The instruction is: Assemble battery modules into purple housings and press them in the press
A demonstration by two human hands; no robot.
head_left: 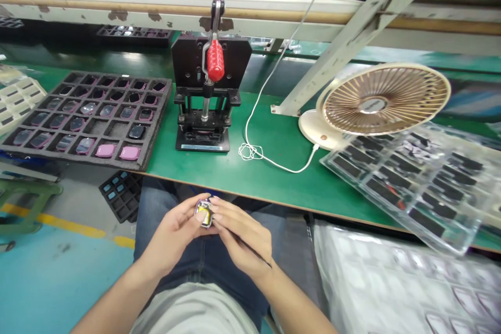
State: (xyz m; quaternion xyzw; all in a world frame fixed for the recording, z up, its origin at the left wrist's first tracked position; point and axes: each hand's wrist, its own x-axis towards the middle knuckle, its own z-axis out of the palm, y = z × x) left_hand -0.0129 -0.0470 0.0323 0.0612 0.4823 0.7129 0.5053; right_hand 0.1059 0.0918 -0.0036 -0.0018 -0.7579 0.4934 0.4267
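Over my lap, in front of the bench edge, I hold a small opened watch case (pixel 204 213) with a yellow part showing inside it. My left hand (pixel 178 225) is closed around its left side, the thumb lying over the face. My right hand (pixel 245 235) pinches a thin dark stick-like tool (pixel 250 249), whose shaft runs back across the palm toward the wrist. Right fingertips touch the case's right rim. The tool's tip is too small to make out.
A black foam tray (pixel 156 133) of watch cases lies on the left of the green bench (pixel 188 172). A hand press (pixel 205 120) with a red handle stands mid-bench. To the right are a fan (pixel 385 102), a white cable (pixel 270 159) and a clear divided tray (pixel 395 182).
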